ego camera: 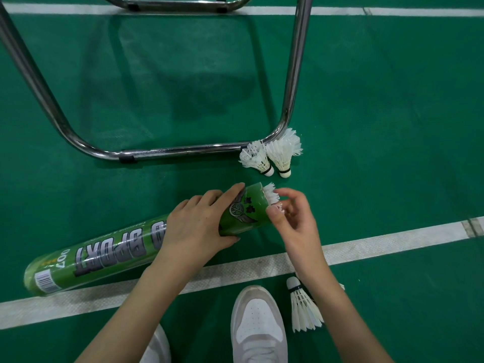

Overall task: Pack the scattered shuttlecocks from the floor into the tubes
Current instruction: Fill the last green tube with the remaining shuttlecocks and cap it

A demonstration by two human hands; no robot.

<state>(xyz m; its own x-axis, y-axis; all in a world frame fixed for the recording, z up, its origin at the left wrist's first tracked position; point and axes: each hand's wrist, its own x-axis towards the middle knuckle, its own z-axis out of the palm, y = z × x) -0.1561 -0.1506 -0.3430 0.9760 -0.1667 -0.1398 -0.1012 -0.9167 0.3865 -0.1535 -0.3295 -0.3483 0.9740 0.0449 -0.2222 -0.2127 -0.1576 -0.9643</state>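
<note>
My left hand [199, 221] is wrapped around the green tube [136, 244] near its open mouth, holding it low over the floor across the middle of the frame. My right hand [293, 213] has its fingers curled at that mouth, pinching the feathered skirt of a shuttlecock [271, 196] that sits mostly inside, only its white tips showing. To do this well I'd keep the tube steady and push the skirt in evenly with my fingertips — pressing one side would crumple feathers, I think. It should go straight down the axis so it nests in whatever lies below, which I cannot see. Left to gather: two shuttlecocks [272, 157] just above the tube mouth, touching the chrome chair frame [183, 149], and another shuttlecock [303, 307] at lower right beside my white shoe [258, 323] — all within easy reach.
</note>
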